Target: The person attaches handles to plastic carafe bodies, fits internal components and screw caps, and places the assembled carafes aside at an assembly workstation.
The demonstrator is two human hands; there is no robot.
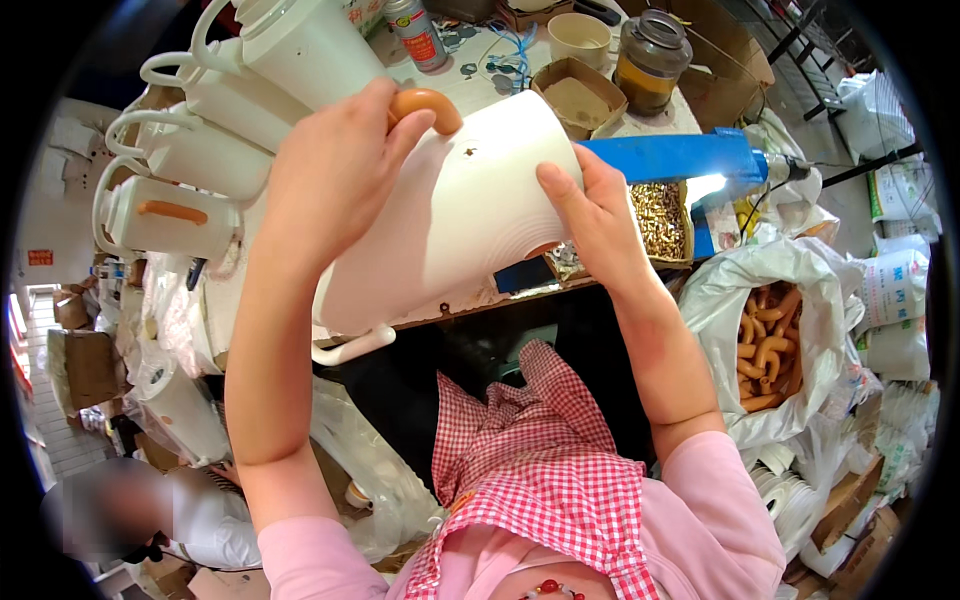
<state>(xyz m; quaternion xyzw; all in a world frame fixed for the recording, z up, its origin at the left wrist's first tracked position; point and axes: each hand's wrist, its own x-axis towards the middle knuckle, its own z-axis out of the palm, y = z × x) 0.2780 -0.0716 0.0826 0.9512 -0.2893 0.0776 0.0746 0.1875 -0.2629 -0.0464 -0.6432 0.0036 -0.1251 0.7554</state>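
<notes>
**Fingers on a white plastic jug, orange handle at the top**

Fingers (400,125) of the left hand (335,170) curl over an orange curved handle piece (428,103) and press it against the upper edge of a large white plastic jug body (450,215), thumb and forefinger closed around the piece. The jug body lies tilted across the middle of the view, its wide end up toward the counter (480,80) and its narrow end down, where a white loop handle (350,348) sticks out.

Left of that hand, a row of finished white jugs (190,155) is stacked on its side, one showing an orange strip (172,211).

The right hand (600,220) holds the jug's right side, fingers (560,195) spread flat on the ribbed wall and thumb tucked beneath the rim.

Behind, the counter carries a spray can (415,32), a cardboard tray (578,95), a cream cup (578,38) and a glass jar (652,60) with amber contents. A blue tool (680,158) lies just right of the jug, above a box of small brass-coloured parts (660,220). Further right, a white bag (770,340) stands open, full of orange handle pieces.
</notes>
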